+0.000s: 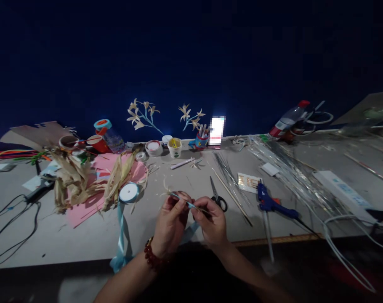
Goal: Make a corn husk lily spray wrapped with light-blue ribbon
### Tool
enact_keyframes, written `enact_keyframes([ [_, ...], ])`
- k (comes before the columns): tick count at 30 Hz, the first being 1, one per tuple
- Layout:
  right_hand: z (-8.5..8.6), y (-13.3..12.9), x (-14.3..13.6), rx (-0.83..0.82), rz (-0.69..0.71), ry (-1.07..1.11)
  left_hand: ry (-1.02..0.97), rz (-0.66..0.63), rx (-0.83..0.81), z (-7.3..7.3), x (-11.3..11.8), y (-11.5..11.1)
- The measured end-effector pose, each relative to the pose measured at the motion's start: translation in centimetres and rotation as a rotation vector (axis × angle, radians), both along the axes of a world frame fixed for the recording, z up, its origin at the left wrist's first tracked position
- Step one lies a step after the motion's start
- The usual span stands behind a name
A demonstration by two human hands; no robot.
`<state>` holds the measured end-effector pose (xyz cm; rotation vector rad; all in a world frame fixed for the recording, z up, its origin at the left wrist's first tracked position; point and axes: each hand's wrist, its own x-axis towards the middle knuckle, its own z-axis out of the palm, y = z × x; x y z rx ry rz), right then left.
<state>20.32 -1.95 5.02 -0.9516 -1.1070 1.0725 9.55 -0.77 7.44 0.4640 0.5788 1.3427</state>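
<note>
My left hand (174, 219), with a dark red bead bracelet on its wrist, is closed on a thin flower stem (182, 198) partly wrapped in light blue. A pale, blurred flower (166, 189) tips its far end. My right hand (213, 223) pinches the stem's other end, where blue wrapping meets bare wire. Light blue ribbon (190, 231) hangs below and between both hands. To the left, a white ribbon spool (129, 192) trails more blue ribbon over the table edge. Black-handled scissors (219, 200) lie just beyond my right hand.
Dried corn husks (73, 181) lie on pink paper (81, 214) at left. Finished flower sprays (144, 113) stand at the back near a lit phone (216, 130). A blue glue gun (273, 204), metal wires (232, 176) and a power strip (344, 193) with loose cables are at right.
</note>
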Motion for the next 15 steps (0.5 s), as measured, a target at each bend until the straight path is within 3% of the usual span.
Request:
enact_keyframes([
  [4,-0.2,-0.5,-0.3,-0.123,0.168,0.154,0.076,0.073,0.001,0.1,0.1,0.1],
  [11,0.0,-0.8,0.4,-0.201,0.318,0.167,0.207,0.149,0.020,0.4,-0.3,0.4],
  [13,-0.3,-0.9,0.8,-0.198,0.334,0.156,0.217,0.162,0.015,0.4,-0.3,0.5],
  [15,-0.8,-0.9,1.1,-0.131,0.261,0.054,0.199,0.189,0.024,0.3,-0.2,0.6],
])
